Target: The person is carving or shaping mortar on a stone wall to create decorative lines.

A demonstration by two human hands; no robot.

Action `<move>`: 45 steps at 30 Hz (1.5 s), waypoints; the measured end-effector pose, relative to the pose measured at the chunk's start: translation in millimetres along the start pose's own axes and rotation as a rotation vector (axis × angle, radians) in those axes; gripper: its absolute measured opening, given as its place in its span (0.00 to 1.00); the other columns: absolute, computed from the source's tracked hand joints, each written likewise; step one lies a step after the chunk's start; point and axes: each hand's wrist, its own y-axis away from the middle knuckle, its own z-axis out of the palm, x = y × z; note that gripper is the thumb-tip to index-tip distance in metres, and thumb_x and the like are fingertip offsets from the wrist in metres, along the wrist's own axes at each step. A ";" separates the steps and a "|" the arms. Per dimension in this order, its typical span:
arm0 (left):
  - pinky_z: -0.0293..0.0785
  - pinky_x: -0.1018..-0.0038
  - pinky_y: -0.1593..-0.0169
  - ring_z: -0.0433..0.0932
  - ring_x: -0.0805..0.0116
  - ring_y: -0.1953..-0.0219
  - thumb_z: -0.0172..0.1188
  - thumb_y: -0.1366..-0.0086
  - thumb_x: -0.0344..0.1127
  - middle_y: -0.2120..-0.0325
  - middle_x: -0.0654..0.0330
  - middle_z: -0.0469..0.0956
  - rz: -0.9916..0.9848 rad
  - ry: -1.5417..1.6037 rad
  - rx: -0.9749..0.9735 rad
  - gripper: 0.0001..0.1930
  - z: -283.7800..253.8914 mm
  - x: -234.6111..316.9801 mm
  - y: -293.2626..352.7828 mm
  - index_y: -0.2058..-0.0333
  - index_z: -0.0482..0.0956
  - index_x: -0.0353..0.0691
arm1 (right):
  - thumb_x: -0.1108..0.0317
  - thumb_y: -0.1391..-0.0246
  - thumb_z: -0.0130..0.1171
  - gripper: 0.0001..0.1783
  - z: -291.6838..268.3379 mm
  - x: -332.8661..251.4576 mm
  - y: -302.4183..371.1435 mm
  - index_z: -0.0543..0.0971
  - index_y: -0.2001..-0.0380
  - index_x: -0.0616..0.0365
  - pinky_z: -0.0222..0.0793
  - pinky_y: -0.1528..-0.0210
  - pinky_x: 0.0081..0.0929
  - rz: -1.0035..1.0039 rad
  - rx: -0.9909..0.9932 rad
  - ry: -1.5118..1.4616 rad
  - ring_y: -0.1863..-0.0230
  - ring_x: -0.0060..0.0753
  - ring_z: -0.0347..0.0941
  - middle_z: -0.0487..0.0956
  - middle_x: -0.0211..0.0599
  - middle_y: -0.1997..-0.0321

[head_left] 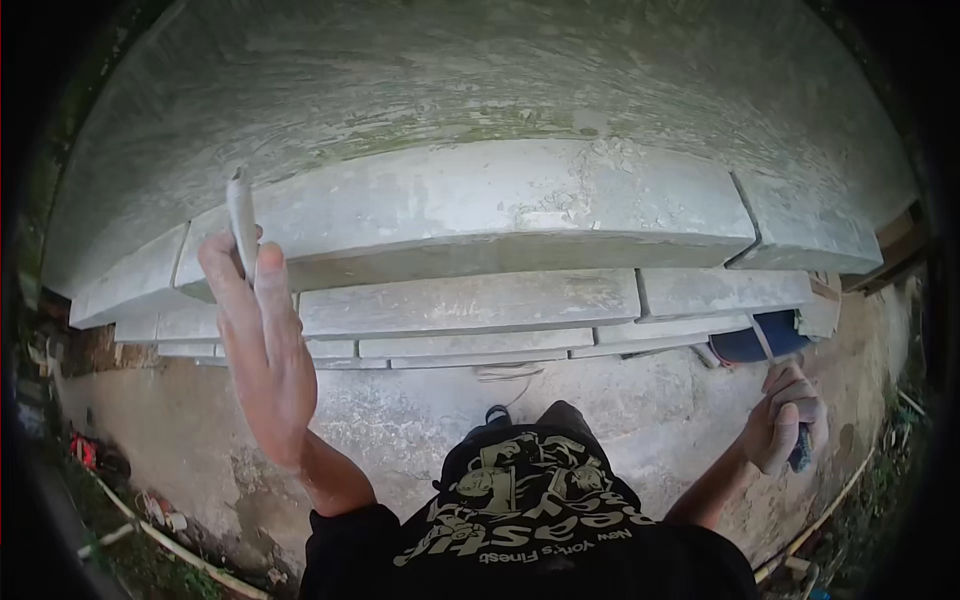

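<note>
My left hand [265, 350] is raised in front of the top row of pale grey blocks [450, 205]. Its thumb and fingers close on a narrow, pale grey stick-like piece [241, 210], which points up and away from me. I cannot make out its exact kind. Low on the right, my right hand [785, 415] is closed round the dark handle [800, 450] of a tool. From that fist a thin, pale shaft or blade [762, 338] sticks up; the kind of tool is unclear.
Several block rows stand in staggered courses before me, with dark joints between them. Behind rises a grey-green wall [480, 80]. A dark blue tub-like thing [735, 342] and a carton-like piece [822, 305] are at right. Below lies stained concrete floor [400, 410]; bamboo-like poles [170, 540] edge it.
</note>
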 end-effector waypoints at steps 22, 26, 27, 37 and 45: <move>0.59 0.69 0.78 0.63 0.67 0.83 0.53 0.25 0.34 0.84 0.59 0.68 0.321 -0.835 0.174 0.09 170.6 84.5 59.3 0.67 0.73 0.37 | 0.75 0.52 0.62 0.10 -161.3 129.0 171.0 0.74 0.82 0.67 0.64 0.76 0.34 0.945 -0.564 0.481 0.85 0.42 0.67 0.70 0.51 0.85; 0.64 0.79 0.84 0.68 0.77 0.86 0.56 0.31 0.27 0.74 0.61 0.78 0.482 -0.776 0.076 0.04 236.3 135.6 84.6 0.59 0.77 0.36 | 0.74 0.53 0.62 0.09 -184.6 130.2 174.6 0.75 0.82 0.67 0.65 0.75 0.35 0.965 -0.593 0.459 0.85 0.46 0.68 0.71 0.53 0.85; 0.67 0.78 0.84 0.73 0.75 0.84 0.57 0.33 0.27 0.73 0.59 0.78 0.479 -0.755 0.019 0.05 248.8 147.0 90.7 0.59 0.76 0.35 | 0.74 0.53 0.62 0.09 -189.5 131.2 174.7 0.75 0.82 0.67 0.65 0.75 0.35 0.945 -0.597 0.441 0.85 0.46 0.68 0.71 0.53 0.85; 0.74 0.68 0.77 0.81 0.59 0.79 0.53 0.31 0.30 0.76 0.53 0.79 0.499 -0.627 0.028 0.04 286.4 174.5 97.0 0.62 0.75 0.36 | 0.74 0.53 0.62 0.09 -203.9 141.9 174.1 0.75 0.81 0.67 0.65 0.75 0.34 0.898 -0.664 0.378 0.84 0.47 0.69 0.71 0.53 0.84; 0.64 0.73 0.78 0.65 0.76 0.83 0.52 0.25 0.35 0.83 0.62 0.71 0.153 -0.863 0.240 0.09 191.1 128.4 70.4 0.64 0.75 0.38 | 0.74 0.53 0.62 0.08 -216.9 149.1 182.0 0.76 0.80 0.68 0.66 0.74 0.36 0.920 -0.691 0.405 0.83 0.51 0.70 0.72 0.55 0.83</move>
